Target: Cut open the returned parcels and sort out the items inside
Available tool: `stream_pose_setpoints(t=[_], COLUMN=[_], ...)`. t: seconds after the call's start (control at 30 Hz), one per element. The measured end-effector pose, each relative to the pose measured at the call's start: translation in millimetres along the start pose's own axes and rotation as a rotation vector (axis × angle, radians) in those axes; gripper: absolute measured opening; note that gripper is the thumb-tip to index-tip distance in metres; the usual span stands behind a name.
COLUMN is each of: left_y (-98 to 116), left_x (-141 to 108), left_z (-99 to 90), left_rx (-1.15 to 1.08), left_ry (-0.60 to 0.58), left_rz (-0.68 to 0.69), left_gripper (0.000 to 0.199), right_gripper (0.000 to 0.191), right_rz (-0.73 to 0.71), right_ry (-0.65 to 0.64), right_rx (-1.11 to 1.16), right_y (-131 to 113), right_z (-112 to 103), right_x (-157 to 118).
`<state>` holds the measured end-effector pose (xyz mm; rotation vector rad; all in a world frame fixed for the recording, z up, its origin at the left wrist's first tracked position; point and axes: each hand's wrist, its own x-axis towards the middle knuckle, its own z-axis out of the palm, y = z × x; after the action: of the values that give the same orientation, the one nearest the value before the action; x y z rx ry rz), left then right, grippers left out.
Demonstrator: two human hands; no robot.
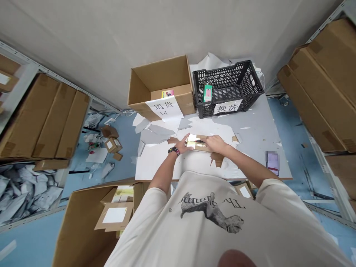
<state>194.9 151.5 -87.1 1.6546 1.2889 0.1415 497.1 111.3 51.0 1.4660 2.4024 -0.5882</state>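
Observation:
A small cardboard box with shiny clear tape and a white label lies flat on the white table in front of me. My left hand grips its left end, thumb and fingers spread around the edges; a dark patterned band circles the wrist. Over the right part of the box, my right hand is closed around a slim dark tool that looks like a box cutter, its tip pointing left on the taped top. The fist hides most of the tool. Torn cardboard scraps lie beside the box.
Behind stand an open carton with a paper sign and a black plastic crate holding a green package. A phone lies at the table's right. A large open carton stands at left; shelves with boxes flank both sides.

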Motion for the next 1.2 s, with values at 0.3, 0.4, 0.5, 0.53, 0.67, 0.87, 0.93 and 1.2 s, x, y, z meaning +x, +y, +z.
stream_pose_setpoints(t=[0.3,0.4,0.5,0.53,0.67,0.87,0.93,1.2], left_y=[13,20,25,26,28,22,23,59], left_x=[-3,-4,-3,-3,-1,2,5,24], left_z=[-6.5,-6.1,-7.0,-7.5,-9.4,-10.0,-10.3,-13.1], left_rx=[0.14,0.157,0.212,0.233,0.29,0.249,0.235,0.507], left_ry=[-0.031,-0.033,-0.024,-0.026,-0.038,-0.041,-0.02,0.067], left_rz=[-0.093,-0.106,-0.117,-0.118,-0.128,-0.093,-0.071,0.052], left_gripper=[0.139,0.139,0.138,0.138,0.137,0.134,0.126,0.069], right_gripper=[0.046,0.05,0.052,0.053,0.055,0.051,0.051,0.046], right_rz=[0.057,0.1,0.165,0.175,0.199,0.28,0.305,0.406], right_ry=[-0.066,-0.063,-0.071,-0.072,-0.082,-0.073,-0.065,-0.007], right_rx=[-0.07,-0.058,-0.056,-0.058,-0.05,-0.03,-0.017,0.092], right_y=[23,32,42,46,62,73,71,53], right_z=[6,10,14,14,16,30,39,65], right_x=[-30,-46,-65,-71,-95,-118,-123,-141])
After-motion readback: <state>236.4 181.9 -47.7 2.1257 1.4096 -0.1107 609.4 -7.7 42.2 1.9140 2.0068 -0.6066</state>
